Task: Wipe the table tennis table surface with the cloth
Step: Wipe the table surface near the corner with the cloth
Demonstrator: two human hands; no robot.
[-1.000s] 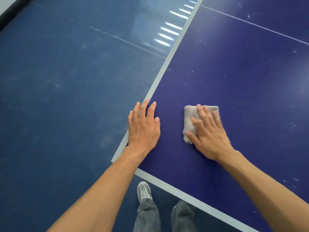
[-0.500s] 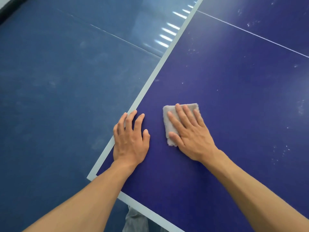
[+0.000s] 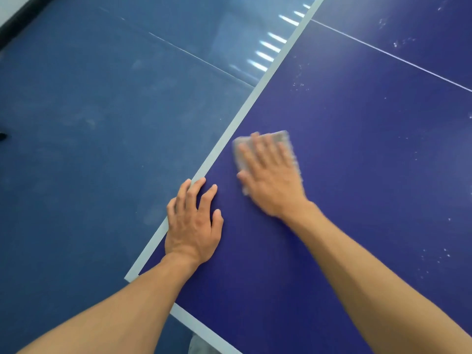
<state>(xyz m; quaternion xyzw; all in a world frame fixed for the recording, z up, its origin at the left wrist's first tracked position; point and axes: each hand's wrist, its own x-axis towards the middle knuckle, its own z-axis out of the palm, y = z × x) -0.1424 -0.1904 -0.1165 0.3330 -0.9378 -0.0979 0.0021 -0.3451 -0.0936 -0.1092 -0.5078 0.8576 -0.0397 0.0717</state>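
Observation:
The dark blue table tennis table [image 3: 357, 154] fills the right side, with a white border line along its left edge and near end. A folded grey cloth [image 3: 282, 139] lies on it close to the left border. My right hand [image 3: 270, 175] presses flat on the cloth with straight fingers and covers most of it; hand and cloth are motion-blurred. Just beside the near left corner, my left hand [image 3: 194, 221] rests flat on the table, fingers spread, fingertips at the border line.
White dust specks [image 3: 298, 80] dot the table farther along the left edge and at the right. A thin white centre line [image 3: 398, 58] crosses the far surface. Blue floor [image 3: 89, 136] lies to the left, below the table edge.
My right hand has slid the cloth forward and toward the left border line. My left hand stays flat on the table near the corner. The view has shifted forward.

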